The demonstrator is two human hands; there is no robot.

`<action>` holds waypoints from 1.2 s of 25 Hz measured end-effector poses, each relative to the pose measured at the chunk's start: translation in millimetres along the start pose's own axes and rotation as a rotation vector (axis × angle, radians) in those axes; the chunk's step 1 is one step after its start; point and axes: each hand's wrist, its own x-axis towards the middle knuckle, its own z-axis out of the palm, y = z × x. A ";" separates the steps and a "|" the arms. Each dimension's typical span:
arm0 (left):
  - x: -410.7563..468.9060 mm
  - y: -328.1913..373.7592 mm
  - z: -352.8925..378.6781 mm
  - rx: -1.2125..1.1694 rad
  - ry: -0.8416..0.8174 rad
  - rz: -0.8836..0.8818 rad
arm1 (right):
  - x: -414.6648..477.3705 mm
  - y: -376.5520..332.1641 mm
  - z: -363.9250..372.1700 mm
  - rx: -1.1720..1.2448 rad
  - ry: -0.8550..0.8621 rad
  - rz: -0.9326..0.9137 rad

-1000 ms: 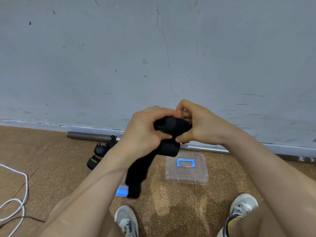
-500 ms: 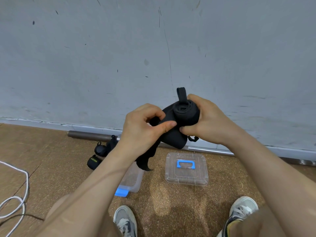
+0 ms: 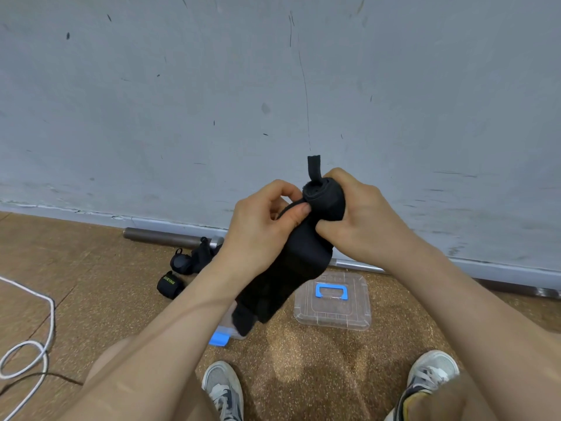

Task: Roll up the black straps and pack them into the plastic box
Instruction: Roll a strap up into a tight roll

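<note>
1. White cord (image 3: 45,314) lies far left on the floor, not part of the job.
2. Rolled straps (image 3: 174,284) sit on the floor left of centre, near the metal bar (image 3: 164,237) by the wall. They look finished and waiting for packing.
3. Left hand (image 3: 261,229): fingers pinch the black strap (image 3: 303,256) just beside the coil, likely for tension.
4. The strap is in the air mid-scene. Its loose tail hangs toward the plastic box (image 3: 220,340), which is mostly hidden under the left forearm.
5. Right hand (image 3: 364,220): fingers curled tight round the rolled end so it can't unwind.
6. Lid (image 3: 332,314) is off, on the floor right of the box, which leaves it open for loading.
</note>
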 end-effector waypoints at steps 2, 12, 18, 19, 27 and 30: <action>-0.1 2.7 -3.3 -0.193 -0.127 -0.110 | 0.8 0.0 -2.2 -0.101 0.008 -0.005; 3.2 -3.5 2.2 -0.150 -0.254 -0.248 | 2.2 -4.9 -14.1 -0.088 -0.323 0.145; 5.4 -5.9 6.7 -0.011 -0.108 -0.167 | 2.5 -4.4 -31.9 0.245 -0.430 0.274; 4.5 -5.2 8.5 0.018 -0.084 -0.157 | 2.7 -3.5 -33.4 0.273 -0.443 0.287; 2.8 2.6 10.5 -0.311 -0.194 -0.262 | 2.1 4.3 -20.1 -0.193 -0.310 0.157; 2.1 6.4 6.6 -0.339 -0.297 -0.305 | -2.6 2.4 -9.8 -0.506 -0.301 -0.004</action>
